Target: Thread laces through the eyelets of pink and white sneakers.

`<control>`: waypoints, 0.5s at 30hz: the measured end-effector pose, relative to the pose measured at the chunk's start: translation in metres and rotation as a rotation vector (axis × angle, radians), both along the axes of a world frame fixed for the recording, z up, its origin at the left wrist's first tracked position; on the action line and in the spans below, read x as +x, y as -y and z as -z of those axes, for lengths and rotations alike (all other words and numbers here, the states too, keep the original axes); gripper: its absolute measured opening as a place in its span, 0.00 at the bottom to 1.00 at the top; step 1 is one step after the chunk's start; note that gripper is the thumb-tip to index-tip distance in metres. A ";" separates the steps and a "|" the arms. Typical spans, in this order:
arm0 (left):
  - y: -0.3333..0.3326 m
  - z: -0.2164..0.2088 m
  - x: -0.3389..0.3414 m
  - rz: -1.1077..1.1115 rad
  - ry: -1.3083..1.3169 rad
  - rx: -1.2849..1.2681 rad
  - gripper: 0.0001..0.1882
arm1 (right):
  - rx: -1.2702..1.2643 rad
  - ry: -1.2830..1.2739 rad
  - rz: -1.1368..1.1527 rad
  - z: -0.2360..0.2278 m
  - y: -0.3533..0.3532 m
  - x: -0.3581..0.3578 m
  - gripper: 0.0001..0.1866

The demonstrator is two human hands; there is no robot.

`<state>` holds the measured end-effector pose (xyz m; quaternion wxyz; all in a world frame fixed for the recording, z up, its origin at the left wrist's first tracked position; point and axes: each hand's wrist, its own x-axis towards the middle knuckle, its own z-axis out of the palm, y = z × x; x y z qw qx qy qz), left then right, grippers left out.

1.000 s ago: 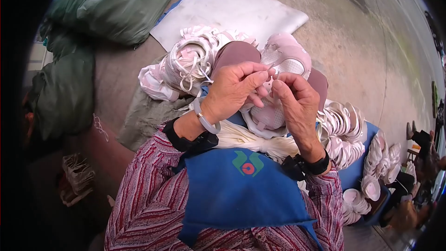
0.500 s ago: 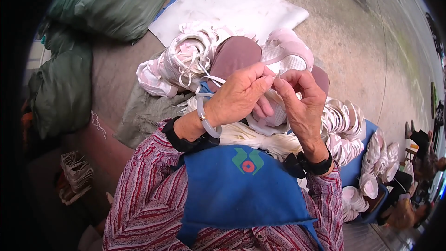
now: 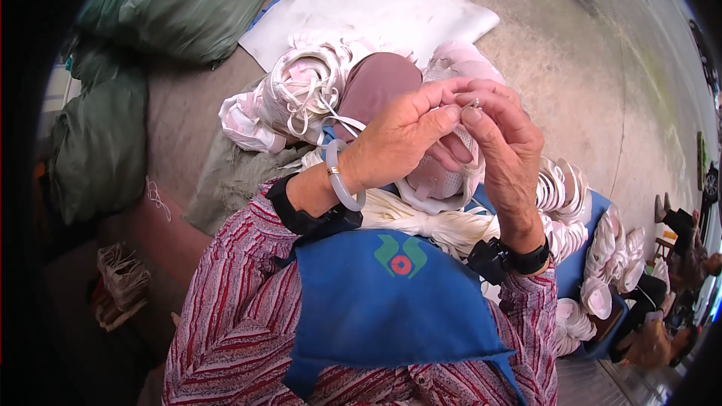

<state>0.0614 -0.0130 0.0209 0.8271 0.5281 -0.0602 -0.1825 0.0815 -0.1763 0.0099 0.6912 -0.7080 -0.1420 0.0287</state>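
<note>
your right hand (image 3: 505, 134) pinches a pale strand (image 3: 474, 104), apparently lace; your left hand (image 3: 406, 135) adjoins, grip indeterminate. the pink shoe upper (image 3: 430, 183) lies nearer, below both. likely step: readying the strand; next, steady it.

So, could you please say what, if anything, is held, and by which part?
The right hand pinches a thin, pale strand, perhaps a lace, apparently near its end; whether the left hand grips it cannot be told.
</note>
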 end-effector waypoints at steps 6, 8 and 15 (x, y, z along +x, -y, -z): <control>-0.002 -0.019 0.013 0.082 0.032 -0.061 0.19 | 0.083 0.144 -0.077 -0.037 -0.002 0.022 0.09; -0.006 -0.027 0.017 0.162 0.128 -0.029 0.20 | 0.147 0.141 -0.113 -0.059 -0.005 0.027 0.09; -0.036 -0.067 0.015 -0.043 0.187 0.056 0.16 | 0.257 0.208 -0.080 -0.070 -0.006 0.038 0.14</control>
